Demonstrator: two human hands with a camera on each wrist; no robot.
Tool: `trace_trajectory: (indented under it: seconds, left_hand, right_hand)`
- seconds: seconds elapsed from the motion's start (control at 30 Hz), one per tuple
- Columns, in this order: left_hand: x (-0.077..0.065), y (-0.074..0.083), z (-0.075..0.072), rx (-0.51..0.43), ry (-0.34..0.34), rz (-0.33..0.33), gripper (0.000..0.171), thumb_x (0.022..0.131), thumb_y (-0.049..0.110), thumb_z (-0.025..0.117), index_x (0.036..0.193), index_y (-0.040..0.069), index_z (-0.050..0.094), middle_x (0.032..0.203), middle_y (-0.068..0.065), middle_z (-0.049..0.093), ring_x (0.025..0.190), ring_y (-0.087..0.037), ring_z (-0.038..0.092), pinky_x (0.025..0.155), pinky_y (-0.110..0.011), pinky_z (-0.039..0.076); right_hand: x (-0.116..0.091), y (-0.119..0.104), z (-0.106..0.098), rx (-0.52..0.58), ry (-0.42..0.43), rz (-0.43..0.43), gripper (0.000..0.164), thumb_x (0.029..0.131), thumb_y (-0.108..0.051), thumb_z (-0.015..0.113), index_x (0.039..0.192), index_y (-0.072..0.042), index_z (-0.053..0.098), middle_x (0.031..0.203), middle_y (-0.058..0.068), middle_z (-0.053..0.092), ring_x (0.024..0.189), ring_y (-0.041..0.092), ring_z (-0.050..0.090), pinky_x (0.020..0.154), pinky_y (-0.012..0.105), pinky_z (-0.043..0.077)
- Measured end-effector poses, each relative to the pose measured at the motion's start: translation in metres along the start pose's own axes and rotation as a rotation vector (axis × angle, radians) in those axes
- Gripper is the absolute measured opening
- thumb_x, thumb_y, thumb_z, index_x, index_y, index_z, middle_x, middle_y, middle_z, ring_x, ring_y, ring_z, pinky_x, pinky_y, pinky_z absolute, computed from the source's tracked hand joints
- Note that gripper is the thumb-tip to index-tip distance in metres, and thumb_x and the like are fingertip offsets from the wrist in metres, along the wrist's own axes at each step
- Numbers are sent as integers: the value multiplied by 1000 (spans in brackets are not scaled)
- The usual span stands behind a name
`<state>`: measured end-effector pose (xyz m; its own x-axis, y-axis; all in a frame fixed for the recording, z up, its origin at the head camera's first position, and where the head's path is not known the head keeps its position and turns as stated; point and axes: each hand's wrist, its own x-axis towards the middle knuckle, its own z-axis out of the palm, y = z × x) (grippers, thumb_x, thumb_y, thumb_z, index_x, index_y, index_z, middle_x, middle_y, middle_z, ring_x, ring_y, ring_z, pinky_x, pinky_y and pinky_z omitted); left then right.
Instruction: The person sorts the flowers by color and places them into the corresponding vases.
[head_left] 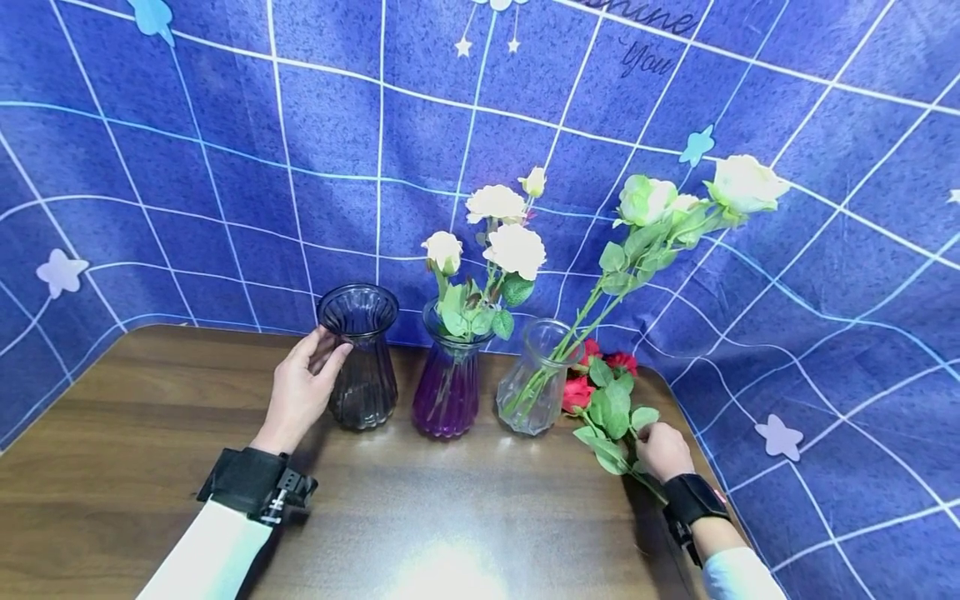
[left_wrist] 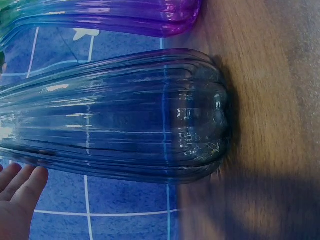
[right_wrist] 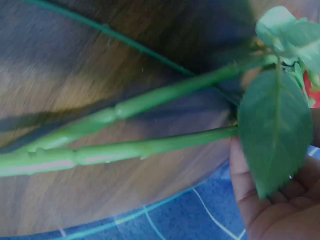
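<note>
At the left, a dark grey glass vase [head_left: 363, 379] stands upright, ribbed and with nothing in it. My left hand [head_left: 303, 383] is at its near-left side, thumb across the front below the rim. In the left wrist view its fingers [left_wrist: 31, 187] look straight, the tips right at the glass. Red roses [head_left: 577, 393] lie on the table at the right. My right hand [head_left: 663, 452] pinches their green stems [right_wrist: 190, 137] low down; a leaf [right_wrist: 275, 130] covers part of the fingers in the right wrist view.
A purple vase [head_left: 446, 400] in the middle holds white flowers [head_left: 516, 250]. Beside it, a clear vase [head_left: 532, 400] has tall white-green roses [head_left: 648, 200] leaning far right. Behind the wooden table [head_left: 360, 517] hangs a blue gridded cloth [head_left: 225, 192].
</note>
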<state>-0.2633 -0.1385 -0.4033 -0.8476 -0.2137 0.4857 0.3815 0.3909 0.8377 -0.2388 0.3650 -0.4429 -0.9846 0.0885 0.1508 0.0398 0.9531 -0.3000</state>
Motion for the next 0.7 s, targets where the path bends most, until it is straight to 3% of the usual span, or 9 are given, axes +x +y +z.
trace_trajectory:
  seconds: [0.13, 0.2, 0.33, 0.4, 0.53, 0.6, 0.7]
  left_hand:
    - [1, 0, 2, 1, 7, 14, 41, 89, 12, 63, 125, -6, 54, 114, -27, 61, 94, 9, 57, 85, -2, 44]
    - [1, 0, 3, 3, 11, 19, 40, 90, 12, 63, 124, -7, 55, 113, -27, 62, 91, 16, 52, 84, 0, 43]
    - [0, -1, 3, 24, 12, 9, 40, 90, 16, 62, 123, -7, 55, 114, -26, 62, 89, 18, 50, 83, 1, 42]
    - [0, -2, 3, 40, 11, 5, 41, 91, 18, 62, 123, -6, 55, 115, -24, 62, 90, 17, 50, 84, 1, 42]
    - [-1, -2, 3, 63, 16, 14, 39, 91, 20, 61, 120, -6, 57, 114, -23, 63, 90, 19, 49, 84, 0, 43]
    - [-1, -1, 3, 68, 25, 26, 38, 91, 20, 62, 119, -6, 58, 112, -23, 63, 88, 20, 48, 83, 1, 42]
    - [0, -1, 3, 65, 28, 41, 36, 91, 19, 62, 117, -7, 59, 111, -24, 64, 88, 21, 47, 82, 3, 41]
  right_hand:
    - [-5, 9, -7, 42, 98, -50, 9, 71, -9, 57, 69, -5, 66, 67, 13, 64, 62, 33, 59, 53, 44, 45]
    - [-9, 12, -12, 57, 135, -69, 9, 71, -9, 58, 67, -5, 64, 63, 11, 61, 58, 32, 57, 51, 43, 43]
    - [-18, 14, -24, 69, 156, -49, 11, 74, -8, 59, 74, -1, 67, 69, 14, 65, 64, 34, 60, 56, 43, 46]
    - [-24, 12, -35, 75, 126, 10, 15, 77, -6, 59, 83, 3, 68, 78, 19, 68, 74, 39, 63, 64, 47, 49]
    - [-31, 9, -54, 96, 164, 82, 20, 81, -7, 59, 94, 6, 68, 86, 21, 70, 80, 37, 64, 70, 45, 50]
    - [-34, 8, -64, 117, 218, 102, 21, 82, -7, 59, 95, 6, 69, 85, 20, 70, 74, 31, 65, 67, 40, 50]
    - [-39, 6, -81, 152, 304, 125, 20, 84, -9, 61, 97, 4, 69, 85, 20, 70, 64, 8, 59, 60, 26, 46]
